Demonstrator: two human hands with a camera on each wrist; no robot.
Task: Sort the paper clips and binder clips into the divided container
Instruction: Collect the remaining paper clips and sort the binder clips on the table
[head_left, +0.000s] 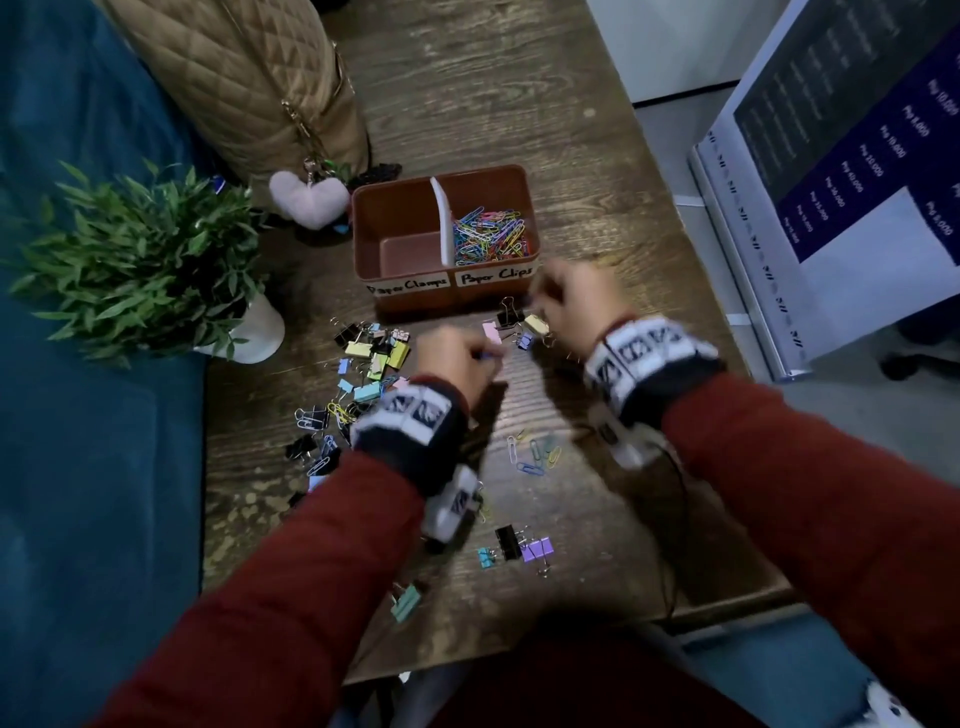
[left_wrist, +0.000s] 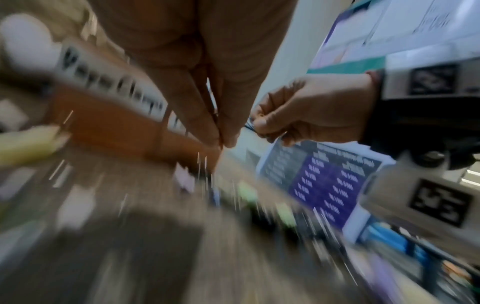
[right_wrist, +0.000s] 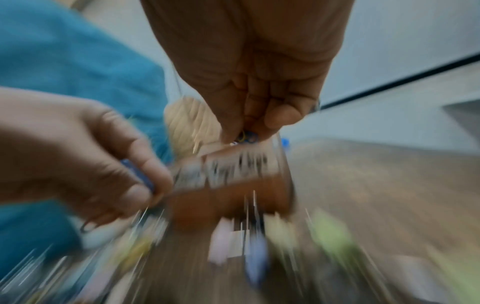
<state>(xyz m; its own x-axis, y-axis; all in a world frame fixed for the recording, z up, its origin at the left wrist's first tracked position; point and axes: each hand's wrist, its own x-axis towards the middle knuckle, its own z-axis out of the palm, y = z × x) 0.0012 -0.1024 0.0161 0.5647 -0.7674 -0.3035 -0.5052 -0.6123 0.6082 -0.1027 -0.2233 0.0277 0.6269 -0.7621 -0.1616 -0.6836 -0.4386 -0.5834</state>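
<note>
The brown divided container (head_left: 366, 244) stands mid-table. Its left part, labelled "Paper Clamps", holds nothing. Its right part, labelled "Paper Clips", holds coloured paper clips (head_left: 491, 234). My left hand (head_left: 491, 358) pinches a blue paper clip (right_wrist: 137, 174) above the table, in front of the container. My right hand (head_left: 540, 301) is at the container's front right corner, with its fingers curled round several coloured paper clips (right_wrist: 246, 137). Binder clips (head_left: 371, 353) lie heaped to the left, a few more (head_left: 519, 327) between my hands. Both wrist views are blurred.
Loose paper clips (head_left: 535, 452) and more binder clips (head_left: 519, 545) lie nearer me on the wooden table (head_left: 597, 519). A potted plant (head_left: 145, 260), a quilted bag (head_left: 234, 78) with a heart charm (head_left: 309, 197) and a blue sofa (head_left: 78, 415) are left. A banner stand (head_left: 831, 182) is right.
</note>
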